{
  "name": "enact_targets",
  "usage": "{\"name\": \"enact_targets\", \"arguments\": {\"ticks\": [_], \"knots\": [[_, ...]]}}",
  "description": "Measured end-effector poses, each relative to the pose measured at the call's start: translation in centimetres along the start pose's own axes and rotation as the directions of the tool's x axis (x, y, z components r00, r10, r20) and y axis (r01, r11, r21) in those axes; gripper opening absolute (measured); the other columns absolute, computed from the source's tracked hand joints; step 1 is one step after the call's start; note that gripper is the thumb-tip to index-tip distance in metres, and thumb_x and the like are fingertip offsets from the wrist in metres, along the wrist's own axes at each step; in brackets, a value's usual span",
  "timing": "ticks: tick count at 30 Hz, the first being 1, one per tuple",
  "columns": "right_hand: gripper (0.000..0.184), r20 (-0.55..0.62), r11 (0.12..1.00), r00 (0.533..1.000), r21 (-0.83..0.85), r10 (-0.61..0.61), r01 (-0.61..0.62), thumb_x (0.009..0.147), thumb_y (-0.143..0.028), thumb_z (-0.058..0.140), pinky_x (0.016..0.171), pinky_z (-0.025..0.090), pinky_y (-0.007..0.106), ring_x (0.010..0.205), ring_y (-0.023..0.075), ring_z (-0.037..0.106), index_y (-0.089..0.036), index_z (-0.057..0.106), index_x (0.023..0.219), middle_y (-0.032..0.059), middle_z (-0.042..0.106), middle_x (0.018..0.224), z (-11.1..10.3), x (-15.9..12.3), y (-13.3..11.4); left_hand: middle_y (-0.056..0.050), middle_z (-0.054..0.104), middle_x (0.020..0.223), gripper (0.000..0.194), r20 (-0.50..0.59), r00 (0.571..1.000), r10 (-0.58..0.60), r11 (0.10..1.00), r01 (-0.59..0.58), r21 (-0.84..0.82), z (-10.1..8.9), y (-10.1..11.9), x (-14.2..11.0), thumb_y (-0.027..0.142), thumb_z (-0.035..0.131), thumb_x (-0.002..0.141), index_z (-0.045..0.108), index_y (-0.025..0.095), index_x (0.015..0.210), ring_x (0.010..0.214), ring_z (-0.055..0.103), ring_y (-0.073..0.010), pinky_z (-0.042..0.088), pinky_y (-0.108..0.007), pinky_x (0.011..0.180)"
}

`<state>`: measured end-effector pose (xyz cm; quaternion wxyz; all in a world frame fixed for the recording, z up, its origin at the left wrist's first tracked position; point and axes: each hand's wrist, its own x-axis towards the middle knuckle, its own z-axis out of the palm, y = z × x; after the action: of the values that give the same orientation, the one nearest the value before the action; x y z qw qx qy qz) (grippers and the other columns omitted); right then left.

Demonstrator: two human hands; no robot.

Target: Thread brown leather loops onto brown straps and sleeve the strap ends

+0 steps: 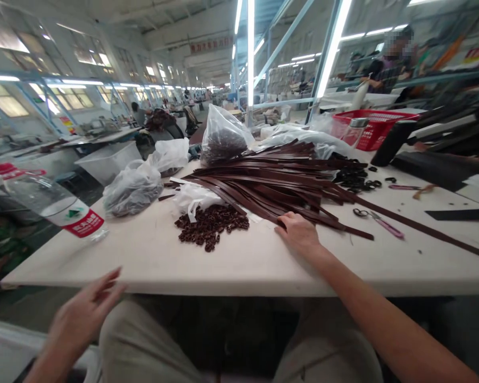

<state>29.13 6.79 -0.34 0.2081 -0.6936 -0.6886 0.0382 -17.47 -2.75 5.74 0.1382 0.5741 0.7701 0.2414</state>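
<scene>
My right hand (299, 231) rests on the white table (239, 260) at the near end of a pile of long dark brown leather strips (275, 181); its fingertips touch the strip ends, curled over them. A heap of small brown rings (209, 226) lies just left of that hand. My left hand (83, 314) hovers below the table edge above my lap, fingers stretched out and holding nothing, a little blurred.
A water bottle (59, 207) stands at the left edge. Plastic bags (133, 189) of small parts, a taller bag (223, 135), pink-handled scissors (379, 221), black rings (353, 178) and a red basket (373, 127) sit further back. A person works at the far right.
</scene>
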Motion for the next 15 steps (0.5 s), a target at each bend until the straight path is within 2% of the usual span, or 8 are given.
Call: {"name": "enact_targets", "arguments": {"ticks": [2, 4, 7, 9, 11, 13, 14, 15], "knots": [[0.014, 0.004, 1.0, 1.0, -0.012, 0.026, -0.026, 0.087, -0.024, 0.058, 0.091, 0.044, 0.039, 0.107, 0.0305, 0.059, -0.018, 0.07, 0.09, 0.0145, 0.069, 0.109, 0.5, 1.0, -0.2, 0.01, 0.076, 0.102, 0.036, 0.084, 0.991, 0.1, 0.985, -0.087, -0.147, 2.6, 0.6, 0.1, 0.052, 0.067, 0.074, 0.07, 0.038, 0.107, 0.096, 0.07, -0.0277, 0.055, -0.042, 0.089], [0.012, 0.013, 0.998, 0.998, 0.003, 0.066, -0.066, 0.086, -0.022, 0.058, 0.084, 0.045, 0.038, 0.102, 0.0301, 0.062, -0.017, 0.069, 0.085, 0.015, 0.069, 0.104, 0.5, 1.7, -0.3, -0.002, 0.075, 0.112, 0.043, 0.2, 0.949, 0.243, 0.941, -0.181, -0.285, 5.6, 2.7, -0.3, 0.048, 0.066, 0.077, 0.071, 0.027, 0.114, 0.1, 0.068, -0.0277, 0.053, -0.041, 0.092], [0.011, 0.071, 0.989, 0.991, 0.082, 0.117, -0.123, 0.082, -0.025, 0.061, 0.073, 0.047, 0.036, 0.086, 0.0283, 0.066, -0.017, 0.067, 0.077, 0.0131, 0.071, 0.088, -0.3, 2.0, -0.4, -0.008, 0.073, 0.114, 0.042, 0.338, 0.869, 0.36, 0.847, -0.152, -0.51, 9.9, 7.5, -1.7, 0.043, 0.067, 0.08, 0.071, 0.023, 0.116, 0.097, 0.068, -0.0254, 0.053, -0.039, 0.091], [0.018, 0.137, 0.975, 0.985, 0.185, 0.102, -0.126, 0.084, -0.032, 0.058, 0.066, 0.049, 0.033, 0.075, 0.0241, 0.067, -0.018, 0.066, 0.076, 0.0087, 0.072, 0.077, -1.3, 1.4, -0.6, -0.011, 0.071, 0.118, 0.05, 0.413, 0.82, 0.397, 0.726, -0.005, -0.687, 12.5, 11.0, -3.0, 0.043, 0.072, 0.078, 0.068, 0.021, 0.123, 0.101, 0.068, -0.0252, 0.054, -0.036, 0.088], [0.028, 0.185, 0.946, 0.982, 0.307, 0.047, -0.104, 0.09, -0.04, 0.049, 0.063, 0.052, 0.029, 0.069, 0.0197, 0.068, -0.019, 0.065, 0.081, 0.0052, 0.072, 0.075, -2.4, -0.3, -1.1, -0.016, 0.068, 0.124, 0.067, 0.518, 0.76, 0.392, 0.552, 0.256, -0.793, 15.0, 14.4, -4.1, 0.044, 0.08, 0.071, 0.061, 0.017, 0.13, 0.107, 0.067, -0.0267, 0.054, -0.034, 0.087], [0.034, 0.207, 0.88, 0.978, 0.466, -0.006, -0.093, 0.093, -0.047, 0.045, 0.062, 0.054, 0.027, 0.068, 0.0181, 0.068, -0.02, 0.062, 0.083, 0.0043, 0.072, 0.076, -3.5, -3.0, -1.6, -0.019, 0.066, 0.125, 0.069, 0.644, 0.677, 0.356, 0.343, 0.546, -0.764, 17.2, 17.8, -4.6, 0.05, 0.08, 0.071, 0.06, 0.016, 0.128, 0.104, 0.068, -0.027, 0.055, -0.032, 0.079], [0.034, 0.212, 0.826, 0.977, 0.554, -0.018, -0.105, 0.091, -0.05, 0.048, 0.062, 0.055, 0.028, 0.068, 0.0186, 0.068, -0.02, 0.061, 0.082, 0.0043, 0.071, 0.074, -3.9, -4.6, -1.8, -0.019, 0.068, 0.121, 0.064, 0.666, 0.646, 0.373, 0.239, 0.627, -0.742, 18.1, 19.4, -4.6, 0.052, 0.079, 0.071, 0.063, 0.015, 0.121, 0.101, 0.07, -0.0266, 0.055, -0.032, 0.077], [0.034, 0.22, 0.774, 0.975, 0.621, -0.019, -0.125, 0.089, -0.053, 0.052, 0.062, 0.056, 0.028, 0.067, 0.0189, 0.068, -0.021, 0.061, 0.08, 0.0038, 0.07, 0.072, -4.3, -6.4, -1.8, -0.019, 0.07, 0.116, 0.058, 0.653, 0.651, 0.386, 0.141, 0.658, -0.74, 18.8, 20.8, -4.4, 0.052, 0.079, 0.072, 0.065, 0.014, 0.114, 0.097, 0.071, -0.0257, 0.055, -0.031, 0.077]]}}
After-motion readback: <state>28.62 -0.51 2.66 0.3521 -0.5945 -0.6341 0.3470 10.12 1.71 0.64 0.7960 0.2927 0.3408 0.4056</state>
